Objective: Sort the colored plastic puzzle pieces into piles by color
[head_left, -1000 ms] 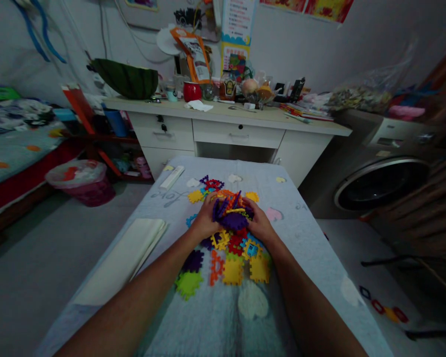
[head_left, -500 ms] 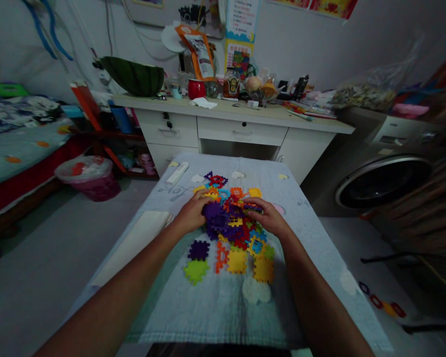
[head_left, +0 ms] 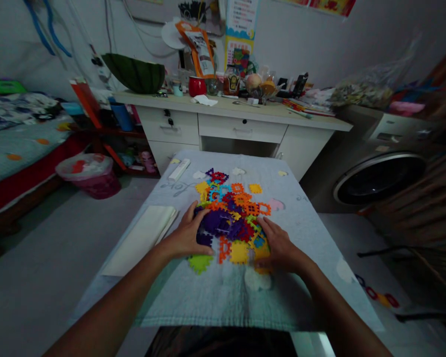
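Observation:
A heap of colourful plastic interlocking tiles (head_left: 223,223) lies on the cloth-covered table (head_left: 312,292). At the heap's left edge my left hand (head_left: 188,233) rests with fingers and thumb spread, touching purple tiles. On the right side my right hand (head_left: 278,243) is spread too, its fingers against the heap and its thumb over a yellow tile (head_left: 262,255). Between the hands, purple tiles lie on top of red ones. Nearer me are a green tile (head_left: 199,264), an orange frame piece (head_left: 224,249) and another yellow tile (head_left: 239,252).
Folded cream paper or cloth (head_left: 141,240) lies on the table's left, with a white strip-shaped object (head_left: 179,170) beyond. A white desk (head_left: 230,111) stands behind, holding a cut watermelon (head_left: 136,74). To the right is a washing machine (head_left: 379,148); a pink bin (head_left: 91,178) stands at left.
Both hands have come toward me, down the sides of the heap, and their fingers have opened wider. Orange pieces at the heap's right, partly covered before, now show.

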The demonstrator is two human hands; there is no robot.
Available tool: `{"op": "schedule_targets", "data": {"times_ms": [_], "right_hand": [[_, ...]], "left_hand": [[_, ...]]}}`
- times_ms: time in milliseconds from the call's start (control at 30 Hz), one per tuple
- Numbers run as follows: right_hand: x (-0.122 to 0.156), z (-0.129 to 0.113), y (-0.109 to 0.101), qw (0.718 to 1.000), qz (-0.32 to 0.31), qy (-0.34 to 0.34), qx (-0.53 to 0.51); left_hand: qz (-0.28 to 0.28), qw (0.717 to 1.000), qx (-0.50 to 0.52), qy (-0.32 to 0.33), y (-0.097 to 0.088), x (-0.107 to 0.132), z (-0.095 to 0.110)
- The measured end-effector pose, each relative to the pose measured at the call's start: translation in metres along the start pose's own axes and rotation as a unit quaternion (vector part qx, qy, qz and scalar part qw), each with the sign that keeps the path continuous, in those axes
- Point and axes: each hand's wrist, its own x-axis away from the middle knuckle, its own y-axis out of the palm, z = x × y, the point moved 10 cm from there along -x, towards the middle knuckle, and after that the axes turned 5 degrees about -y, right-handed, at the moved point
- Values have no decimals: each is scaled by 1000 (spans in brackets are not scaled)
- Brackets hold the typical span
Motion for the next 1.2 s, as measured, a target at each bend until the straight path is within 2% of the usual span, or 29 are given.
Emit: {"op": "schedule_targets", "data": {"times_ms": [133, 267, 367, 467, 567, 733, 933, 1067, 1133, 1200], "right_hand": [[-19, -9, -2, 999, 38, -12, -20], [-42, -21, -19, 991, 109, -44, -69], [-55, -24, -30, 981, 160, -40, -103], [-68, -16, -36, 972, 189, -4, -136], [-82, -8, -42, 964, 211, 15, -162], [-102, -4, -61, 943, 265, 7, -202], [-118, 12, -78, 907, 336, 38, -252], [-122, 23, -78, 901, 344, 55, -259], [-123, 28, -74, 904, 333, 53, -265], [-124, 32, -70, 907, 315, 41, -275]], "left_hand": [[52, 998, 0, 27, 4, -5, 16], [93, 994, 12, 56, 8, -10, 31], [98, 992, 33, 66, 10, -14, 38], [97, 990, 66, 74, 11, -23, 45], [128, 984, 94, 86, 2, -35, 53], [213, 963, 138, 87, -23, -56, 62], [230, 939, 254, -27, -41, -83, 47], [244, 908, 334, -61, -48, -96, 31], [249, 911, 323, -69, -49, -98, 23], [212, 931, 293, -56, -42, -99, 21]]}}
